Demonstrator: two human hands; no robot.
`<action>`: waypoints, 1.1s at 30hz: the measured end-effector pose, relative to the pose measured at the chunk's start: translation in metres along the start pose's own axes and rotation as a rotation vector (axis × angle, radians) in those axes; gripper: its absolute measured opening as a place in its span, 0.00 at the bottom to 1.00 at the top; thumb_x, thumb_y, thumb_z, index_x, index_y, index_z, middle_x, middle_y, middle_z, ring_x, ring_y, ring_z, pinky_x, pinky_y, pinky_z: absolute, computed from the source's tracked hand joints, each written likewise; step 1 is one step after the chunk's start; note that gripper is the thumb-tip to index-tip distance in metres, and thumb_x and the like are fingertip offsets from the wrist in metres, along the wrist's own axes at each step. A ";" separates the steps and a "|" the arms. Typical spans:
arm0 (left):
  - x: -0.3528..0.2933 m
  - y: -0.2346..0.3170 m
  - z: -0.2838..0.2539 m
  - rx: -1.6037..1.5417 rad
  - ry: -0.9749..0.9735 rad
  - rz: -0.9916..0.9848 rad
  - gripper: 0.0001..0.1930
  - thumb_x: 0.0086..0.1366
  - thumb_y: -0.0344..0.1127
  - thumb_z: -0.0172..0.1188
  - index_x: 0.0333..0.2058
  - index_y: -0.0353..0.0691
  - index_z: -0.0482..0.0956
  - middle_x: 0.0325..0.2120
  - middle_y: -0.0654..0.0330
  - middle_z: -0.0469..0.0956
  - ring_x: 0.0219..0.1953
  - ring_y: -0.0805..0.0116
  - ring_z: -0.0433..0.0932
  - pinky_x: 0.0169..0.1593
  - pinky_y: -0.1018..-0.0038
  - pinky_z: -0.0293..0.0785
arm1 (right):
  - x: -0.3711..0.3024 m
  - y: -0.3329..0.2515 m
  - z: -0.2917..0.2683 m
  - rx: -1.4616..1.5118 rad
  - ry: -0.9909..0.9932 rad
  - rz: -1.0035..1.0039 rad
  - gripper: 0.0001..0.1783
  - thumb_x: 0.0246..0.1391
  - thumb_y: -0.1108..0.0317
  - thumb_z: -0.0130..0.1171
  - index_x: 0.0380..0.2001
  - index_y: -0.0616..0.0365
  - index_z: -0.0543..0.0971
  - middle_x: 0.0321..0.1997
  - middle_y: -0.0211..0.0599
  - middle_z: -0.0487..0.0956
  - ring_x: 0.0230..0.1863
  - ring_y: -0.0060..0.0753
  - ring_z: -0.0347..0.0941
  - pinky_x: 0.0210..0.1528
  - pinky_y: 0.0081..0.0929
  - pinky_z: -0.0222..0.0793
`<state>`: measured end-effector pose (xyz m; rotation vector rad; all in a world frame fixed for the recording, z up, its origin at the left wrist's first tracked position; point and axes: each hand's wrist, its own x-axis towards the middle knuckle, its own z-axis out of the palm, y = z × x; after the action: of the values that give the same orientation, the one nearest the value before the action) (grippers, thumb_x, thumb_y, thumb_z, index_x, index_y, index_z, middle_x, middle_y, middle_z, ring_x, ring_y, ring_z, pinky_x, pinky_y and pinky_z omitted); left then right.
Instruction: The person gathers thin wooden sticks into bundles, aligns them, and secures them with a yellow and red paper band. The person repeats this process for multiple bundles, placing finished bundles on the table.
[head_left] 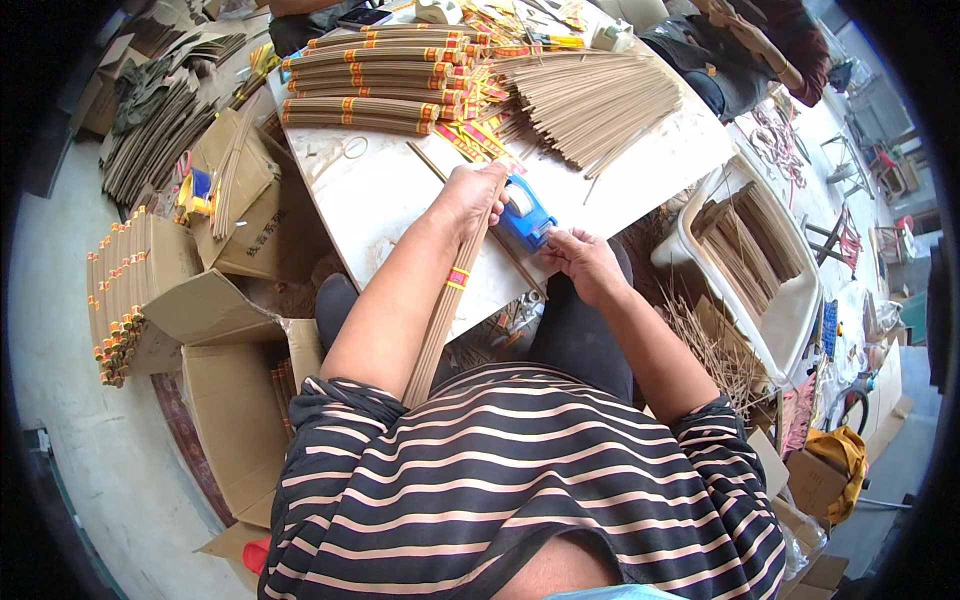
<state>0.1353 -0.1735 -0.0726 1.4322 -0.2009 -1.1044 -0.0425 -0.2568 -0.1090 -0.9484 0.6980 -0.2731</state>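
My left hand [472, 202] is closed around a bundle of thin brown incense sticks [432, 335]. The bundle slants from the table edge down toward my striped shirt, and a red and yellow paper band [457, 278] circles it. Right beside that hand, a blue tape dispenser [530, 214] sits on the white table [395, 215]. At the dispenser's near end, the fingertips of my right hand [588, 266] are pinched together. Whatever lies between them is too small to make out. A thin dark rod [520, 268] passes under the left hand across the table.
Banded incense bundles [370, 88] are stacked at the table's far left, beside loose sticks [595, 100] and red-yellow labels [470, 140]. A white tub [790, 325] of sticks stands right, an open cardboard box [225, 420] left. People [750, 50] sit across the table.
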 end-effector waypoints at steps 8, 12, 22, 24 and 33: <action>0.000 -0.001 -0.001 -0.007 -0.014 -0.002 0.14 0.60 0.43 0.57 0.27 0.38 0.71 0.16 0.63 0.68 0.12 0.78 0.64 0.13 0.82 0.61 | 0.008 0.004 -0.003 -0.150 0.026 -0.057 0.09 0.50 0.68 0.56 0.24 0.63 0.73 0.22 0.33 0.73 0.24 0.23 0.68 0.30 0.20 0.65; -0.002 -0.001 0.002 0.011 0.012 0.008 0.14 0.61 0.43 0.55 0.27 0.37 0.71 0.16 0.63 0.68 0.13 0.78 0.63 0.13 0.81 0.61 | 0.009 0.004 -0.004 -0.198 0.042 -0.023 0.08 0.51 0.69 0.55 0.27 0.65 0.73 0.25 0.35 0.74 0.27 0.25 0.70 0.33 0.20 0.68; -0.003 0.003 -0.003 0.026 -0.025 -0.013 0.12 0.65 0.42 0.49 0.28 0.39 0.70 0.16 0.63 0.67 0.13 0.77 0.64 0.14 0.80 0.62 | -0.004 -0.013 -0.007 -0.186 0.011 -0.006 0.09 0.54 0.64 0.55 0.28 0.58 0.73 0.26 0.31 0.75 0.29 0.22 0.70 0.35 0.22 0.67; -0.014 0.011 -0.008 -0.084 -0.109 0.039 0.12 0.65 0.42 0.50 0.28 0.40 0.70 0.16 0.63 0.67 0.13 0.77 0.64 0.15 0.81 0.62 | -0.016 -0.035 -0.007 -0.205 -0.073 -0.041 0.08 0.55 0.61 0.55 0.28 0.53 0.73 0.28 0.28 0.76 0.33 0.20 0.70 0.41 0.21 0.65; -0.133 0.051 -0.002 -0.056 -0.295 0.202 0.10 0.65 0.40 0.51 0.33 0.38 0.69 0.19 0.65 0.70 0.15 0.81 0.66 0.18 0.85 0.63 | -0.077 -0.119 0.066 -0.247 -0.630 -0.331 0.07 0.54 0.66 0.57 0.30 0.57 0.72 0.35 0.27 0.72 0.39 0.20 0.67 0.44 0.21 0.62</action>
<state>0.0910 -0.0912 0.0348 1.1671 -0.5093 -1.1397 -0.0471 -0.2428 0.0466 -1.3047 -0.0098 -0.1624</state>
